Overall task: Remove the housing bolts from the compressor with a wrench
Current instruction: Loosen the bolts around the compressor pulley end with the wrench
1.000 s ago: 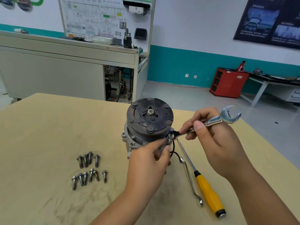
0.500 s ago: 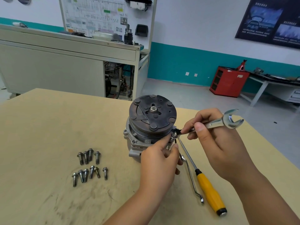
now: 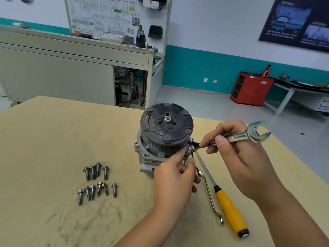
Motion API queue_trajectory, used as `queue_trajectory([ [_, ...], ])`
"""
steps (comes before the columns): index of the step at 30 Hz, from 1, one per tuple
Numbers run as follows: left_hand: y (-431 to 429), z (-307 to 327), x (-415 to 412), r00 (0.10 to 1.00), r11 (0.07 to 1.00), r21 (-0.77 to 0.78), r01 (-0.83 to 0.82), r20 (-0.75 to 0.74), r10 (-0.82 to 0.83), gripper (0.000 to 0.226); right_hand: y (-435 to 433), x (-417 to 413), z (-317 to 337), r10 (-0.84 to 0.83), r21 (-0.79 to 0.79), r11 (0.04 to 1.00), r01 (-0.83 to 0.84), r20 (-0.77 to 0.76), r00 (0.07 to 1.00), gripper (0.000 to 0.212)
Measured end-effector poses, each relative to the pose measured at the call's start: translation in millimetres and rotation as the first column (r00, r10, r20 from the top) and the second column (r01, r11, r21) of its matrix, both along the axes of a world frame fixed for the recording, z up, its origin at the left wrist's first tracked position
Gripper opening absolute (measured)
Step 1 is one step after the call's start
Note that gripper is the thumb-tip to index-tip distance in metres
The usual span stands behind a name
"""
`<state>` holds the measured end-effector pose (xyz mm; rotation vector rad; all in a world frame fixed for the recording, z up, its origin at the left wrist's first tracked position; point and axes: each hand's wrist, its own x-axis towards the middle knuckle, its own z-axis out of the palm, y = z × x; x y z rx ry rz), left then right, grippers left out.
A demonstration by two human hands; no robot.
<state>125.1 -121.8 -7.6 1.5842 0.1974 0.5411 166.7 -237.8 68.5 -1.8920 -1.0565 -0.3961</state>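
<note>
While looking down through the head view: right hand (image 3: pixel 245 161) curled round the shank of a silver double-ended open steel wrench (image 3: pixel 238 135), thumb pressed on top, fingers wrapped beneath. Near end of that wrench seated on the head of a small silver flanged bolt (image 3: pixel 190 148), just beyond the tips of both hands; far open end jutting up and outward past the right knuckles.

Just beside the right hand, and nearer the camera: left hand (image 3: pixel 176 177), forefinger and thumb pinched together on that same bolt just under its head, other fingers curled loosely below. Bolt standing in a side lug of a grey cast-metal compressor with a dark round clutch plate (image 3: pixel 165 139), upright on a tan wooden tabletop (image 3: pixel 53 139), directly beyond the left hand and touching its fingertips. Thin black wire hanging from the lug behind the left thumb.

Well out to the left of the left hand: ten loose silver flanged bolts (image 3: pixel 97 180), lying in two rough rows, a few touching.

Between the two wrists: long screwdriver with a yellow handle and black end cap (image 3: pixel 231 211), flat on the tabletop, shaft running up towards the lug. Just beside it, on the left-hand side: thin bent steel rod (image 3: pixel 210 195).

Far beyond the right hand: red metal cabinet (image 3: pixel 251 88) against a teal-and-white wall. Far beyond the left hand: grey bench with a white diagram board (image 3: pixel 115 16).
</note>
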Motion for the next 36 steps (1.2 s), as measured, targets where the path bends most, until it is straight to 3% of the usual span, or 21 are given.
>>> queue_trajectory([
  [19, -1.7, -1.9, 1.5, 0.999, 1.0, -0.026, -0.002, 0.035, 0.003, 0.04, 2.6, 3.1, 2.8, -0.004, -0.076, 0.997, 0.006, 0.035, 0.999, 0.013],
  [23, -2.2, 0.2, 0.9, 0.999, 0.996, -0.086, 0.015, 0.036, -0.012, 0.037, 6.0, 4.1, 1.7, -0.033, -0.12, 0.992, 0.039, 0.051, 0.998, 0.024],
  [36, -0.9, 4.0, -2.9, 0.989, 0.96, -0.236, 0.149, 0.053, -0.14, 0.036, 5.7, 3.4, -7.2, -0.026, 0.007, 1.0, 0.027, -0.047, 0.999, 0.027],
])
